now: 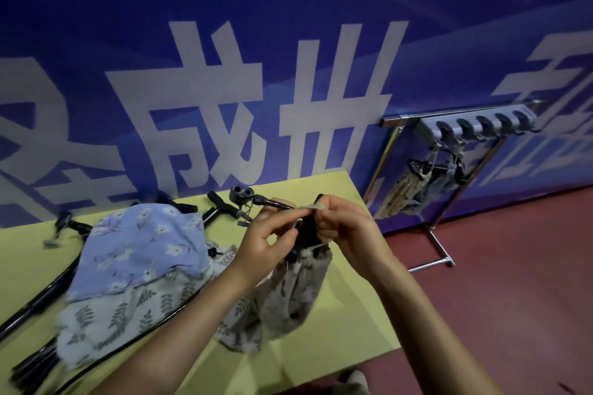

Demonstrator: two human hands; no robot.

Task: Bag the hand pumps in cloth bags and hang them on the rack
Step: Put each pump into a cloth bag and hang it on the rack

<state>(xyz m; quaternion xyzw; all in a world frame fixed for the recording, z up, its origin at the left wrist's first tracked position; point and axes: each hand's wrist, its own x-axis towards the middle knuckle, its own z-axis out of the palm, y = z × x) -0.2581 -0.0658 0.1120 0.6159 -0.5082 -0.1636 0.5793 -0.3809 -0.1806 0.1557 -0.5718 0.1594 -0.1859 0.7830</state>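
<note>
While both hands, left point(269, 236) and right point(345, 224), pinch its drawstring point(313, 208), the leaf-print bag point(296, 285) hangs over the table point(349, 314).

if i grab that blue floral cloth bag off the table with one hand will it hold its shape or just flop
Probably flop: the blue floral bag lies rumpled and draped over the leaf-print cloth, with soft folds and no stiff edges. It looks flat and empty, so likely light. It should not slide much on the yellow table, though it may drag the cloth beneath it.
</note>
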